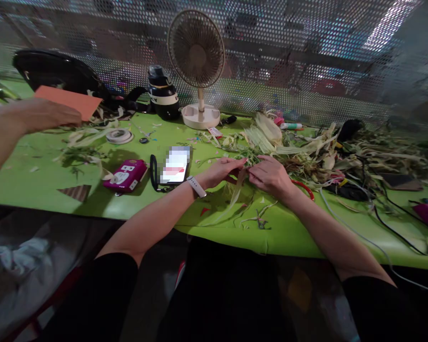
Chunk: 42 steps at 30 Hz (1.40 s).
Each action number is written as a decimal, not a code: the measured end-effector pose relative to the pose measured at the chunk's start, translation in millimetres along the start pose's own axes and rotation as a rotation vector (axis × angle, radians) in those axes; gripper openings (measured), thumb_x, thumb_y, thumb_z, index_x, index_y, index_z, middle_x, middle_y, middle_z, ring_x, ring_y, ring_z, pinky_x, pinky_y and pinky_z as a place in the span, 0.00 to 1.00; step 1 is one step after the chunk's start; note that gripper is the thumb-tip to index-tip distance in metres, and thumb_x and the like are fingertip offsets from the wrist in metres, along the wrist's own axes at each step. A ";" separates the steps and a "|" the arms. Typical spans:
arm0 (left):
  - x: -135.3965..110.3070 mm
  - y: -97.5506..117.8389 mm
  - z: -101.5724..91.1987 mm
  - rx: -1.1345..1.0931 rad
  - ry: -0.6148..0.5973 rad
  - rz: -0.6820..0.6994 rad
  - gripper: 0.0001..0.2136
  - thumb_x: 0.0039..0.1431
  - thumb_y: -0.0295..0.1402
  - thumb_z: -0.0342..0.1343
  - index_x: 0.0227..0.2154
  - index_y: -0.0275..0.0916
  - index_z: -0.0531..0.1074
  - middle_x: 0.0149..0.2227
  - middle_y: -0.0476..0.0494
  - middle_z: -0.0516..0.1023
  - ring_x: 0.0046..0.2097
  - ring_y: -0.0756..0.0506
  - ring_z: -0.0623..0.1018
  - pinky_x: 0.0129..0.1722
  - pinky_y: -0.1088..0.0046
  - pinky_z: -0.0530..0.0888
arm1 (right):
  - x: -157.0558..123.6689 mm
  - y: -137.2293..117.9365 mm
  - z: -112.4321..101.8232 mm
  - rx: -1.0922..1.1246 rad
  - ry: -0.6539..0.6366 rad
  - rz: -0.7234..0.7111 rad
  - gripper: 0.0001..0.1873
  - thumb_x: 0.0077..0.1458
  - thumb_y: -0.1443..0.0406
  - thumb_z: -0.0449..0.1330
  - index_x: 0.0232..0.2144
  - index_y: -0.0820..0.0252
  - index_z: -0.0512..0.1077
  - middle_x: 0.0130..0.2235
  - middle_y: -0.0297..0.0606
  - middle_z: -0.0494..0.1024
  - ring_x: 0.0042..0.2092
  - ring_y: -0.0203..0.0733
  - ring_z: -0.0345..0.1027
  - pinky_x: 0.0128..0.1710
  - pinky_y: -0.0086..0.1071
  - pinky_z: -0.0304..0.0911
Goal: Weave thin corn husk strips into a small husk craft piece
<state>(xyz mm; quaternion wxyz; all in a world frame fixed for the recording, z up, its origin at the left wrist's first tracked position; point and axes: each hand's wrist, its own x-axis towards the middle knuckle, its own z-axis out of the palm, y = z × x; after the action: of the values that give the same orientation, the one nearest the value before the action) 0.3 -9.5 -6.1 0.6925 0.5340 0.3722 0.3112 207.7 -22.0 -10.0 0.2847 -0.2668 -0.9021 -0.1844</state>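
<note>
In the middle of the green table, my left hand (221,173) and my right hand (271,176) meet with fingertips pinched together. Between them is a small bunch of green sprigs (250,155), and a pale strip of dried husk (237,191) hangs below the fingers. Which fingers press on which piece is partly hidden. Just beyond my hands lie dried corn husks (266,134), with a long heap of dry plant stalks (314,152) stretching to the right. Scraps of stem (259,221) are scattered near the table's front edge.
A phone (174,166), a purple box (126,176) and a tape roll (119,136) lie left. A fan (197,54) and black bottle (164,97) stand behind. Another person's hand (53,114) holds orange paper (71,100) at far left. Cables (360,230) cross the right side.
</note>
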 end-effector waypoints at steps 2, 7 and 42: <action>0.0 -2.0 0.2 0.021 -0.014 0.005 0.14 0.61 0.40 0.60 0.26 0.33 0.75 0.27 0.45 0.78 0.30 0.51 0.76 0.35 0.70 0.74 | 1.3 -1.2 -3.1 -0.058 -0.041 -0.058 0.13 0.62 0.68 0.55 0.30 0.58 0.78 0.30 0.38 0.82 0.31 0.39 0.74 0.54 0.42 0.68; 1.1 -6.0 -2.0 0.051 -0.042 0.023 0.12 0.60 0.39 0.62 0.29 0.34 0.75 0.28 0.48 0.78 0.29 0.54 0.75 0.35 0.75 0.73 | 2.8 -4.3 -4.9 -0.007 -0.036 -0.020 0.11 0.59 0.67 0.56 0.32 0.58 0.80 0.31 0.39 0.84 0.32 0.41 0.75 0.54 0.42 0.69; -1.2 0.3 1.6 0.116 -0.059 -0.004 0.10 0.66 0.35 0.55 0.31 0.35 0.73 0.29 0.49 0.78 0.31 0.54 0.76 0.36 0.75 0.74 | -2.3 4.6 -0.3 0.166 -0.044 0.082 0.12 0.62 0.64 0.56 0.34 0.55 0.80 0.33 0.38 0.85 0.33 0.39 0.78 0.52 0.41 0.70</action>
<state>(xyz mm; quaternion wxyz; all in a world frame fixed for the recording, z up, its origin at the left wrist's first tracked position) 1.0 -11.3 -5.3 0.6715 0.5814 0.3703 0.2718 212.2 -19.3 -10.3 0.2933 -0.2828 -0.9086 -0.0915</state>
